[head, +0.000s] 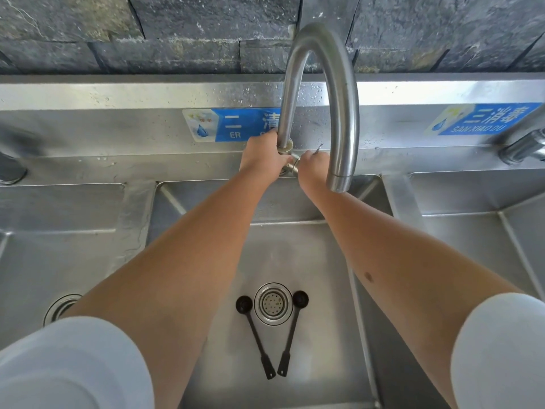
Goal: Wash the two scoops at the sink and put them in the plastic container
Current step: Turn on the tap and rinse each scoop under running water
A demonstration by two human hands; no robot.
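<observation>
Two black long-handled scoops lie on the floor of the middle steel sink (295, 249), forming a V around the drain. The left scoop (254, 332) has its bowl left of the drain; the right scoop (292, 329) has its bowl to the drain's right. Both handle ends nearly meet toward me. My left hand (261, 156) grips the base of the curved steel faucet (342, 93). My right hand (312, 166) is closed on the faucet's small lever at the base. No water runs from the spout. The plastic container is out of view.
A drain strainer (272, 304) sits between the scoop bowls. Another sink basin lies to the left (59, 261) and one to the right (472, 246), each with its own faucet. Blue labels are stuck on the steel backsplash below a dark stone wall.
</observation>
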